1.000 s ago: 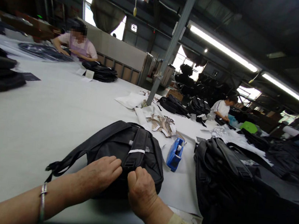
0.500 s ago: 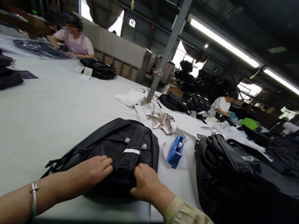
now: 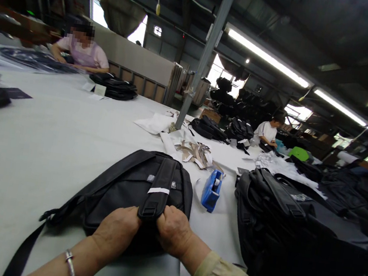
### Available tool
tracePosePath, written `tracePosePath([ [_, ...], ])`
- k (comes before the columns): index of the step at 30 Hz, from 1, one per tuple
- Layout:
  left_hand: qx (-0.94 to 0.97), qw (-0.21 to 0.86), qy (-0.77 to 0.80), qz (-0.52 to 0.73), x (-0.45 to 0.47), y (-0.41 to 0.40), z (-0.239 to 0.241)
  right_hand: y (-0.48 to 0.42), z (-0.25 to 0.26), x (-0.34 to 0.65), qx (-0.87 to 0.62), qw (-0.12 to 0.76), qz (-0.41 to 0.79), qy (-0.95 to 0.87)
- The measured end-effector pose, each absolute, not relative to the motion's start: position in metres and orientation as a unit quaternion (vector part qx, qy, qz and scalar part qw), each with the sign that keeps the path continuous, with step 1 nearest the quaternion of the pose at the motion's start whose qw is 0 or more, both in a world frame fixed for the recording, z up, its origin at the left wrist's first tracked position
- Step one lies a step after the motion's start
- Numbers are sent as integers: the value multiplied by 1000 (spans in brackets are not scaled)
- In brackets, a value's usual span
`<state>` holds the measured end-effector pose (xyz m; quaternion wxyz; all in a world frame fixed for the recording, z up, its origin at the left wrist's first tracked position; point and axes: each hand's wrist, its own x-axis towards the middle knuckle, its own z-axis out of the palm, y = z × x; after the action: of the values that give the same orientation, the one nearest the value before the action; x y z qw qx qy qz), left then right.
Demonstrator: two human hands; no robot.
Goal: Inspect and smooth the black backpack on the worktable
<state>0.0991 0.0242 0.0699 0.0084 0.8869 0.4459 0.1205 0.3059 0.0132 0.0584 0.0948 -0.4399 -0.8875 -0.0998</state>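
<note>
Black fabric backpack (image 3: 129,185) lies flat on the pale grey work table (image 3: 33,135), at its near edge, back panel up, and serves as the landmark for everything else. Its padded shoulder strap with a white band (image 3: 158,190) runs down the middle toward the person. The left hand (image 3: 115,233) and the right hand (image 3: 173,230) sit on the backpack's near end, one on each side of that strap's lower tip; both are curled, with fingers pinching the strap end between them. A silver bangle (image 3: 70,268) circles the left wrist, nearer the camera than the backpack. A loose black webbing strap (image 3: 22,250) trails from the backpack's left corner toward the table edge. Just right of the backpack stands a blue plastic tape dispenser (image 3: 212,190). Further right lies a heap of black backpacks (image 3: 295,222). Beyond the backpack lie scraps of brown paper (image 3: 195,152), close to a grey steel post (image 3: 204,54).
</note>
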Motion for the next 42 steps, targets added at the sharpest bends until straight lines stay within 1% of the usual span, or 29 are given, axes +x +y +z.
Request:
tracePosePath([
  [4, 899, -20, 415, 139, 105, 30, 66, 10, 74, 331, -465, 67, -32, -882],
  [6, 902, -26, 410, 133, 102, 31, 66, 10, 77, 339, -483, 52, -12, -874],
  [8, 902, -25, 415, 119, 100, 32, 68, 12, 80, 342, -467, 34, 4, -883],
  [11, 903, -25, 417, 101, 96, 35, 74, 18, 88, 342, -432, 12, -1, -902],
  [14, 913, -28, 397, 95, 91, 41, 78, 24, 98, 338, -425, 0, -52, -904],
  [18, 916, -49, 386, 93, 89, 43, 77, 26, 92, 329, -438, 47, -166, -882],
  [20, 922, -51, 375, 84, 92, 41, 74, 26, 80, 331, -442, 65, -188, -875],
  [23, 929, -43, 362, 69, 99, 37, 70, 25, 65, 344, -448, 54, -157, -878],
  [27, 920, -37, 386, 57, 106, 35, 71, 20, 67, 351, -468, 36, -101, -877],
  [30, 917, -14, 394, 63, 107, 36, 75, 20, 66, 332, -476, 51, -104, -872],
  [35, 917, -5, 393, 68, 111, 35, 78, 32, 47, 299, -515, 75, -109, -847],
  [39, 920, 0, 385, 71, 112, 34, 79, 39, 40, 303, -522, 88, -103, -842],
  [42, 932, 18, 354, 78, 94, 36, 77, 37, 41, 311, -525, 92, -103, -840],
])
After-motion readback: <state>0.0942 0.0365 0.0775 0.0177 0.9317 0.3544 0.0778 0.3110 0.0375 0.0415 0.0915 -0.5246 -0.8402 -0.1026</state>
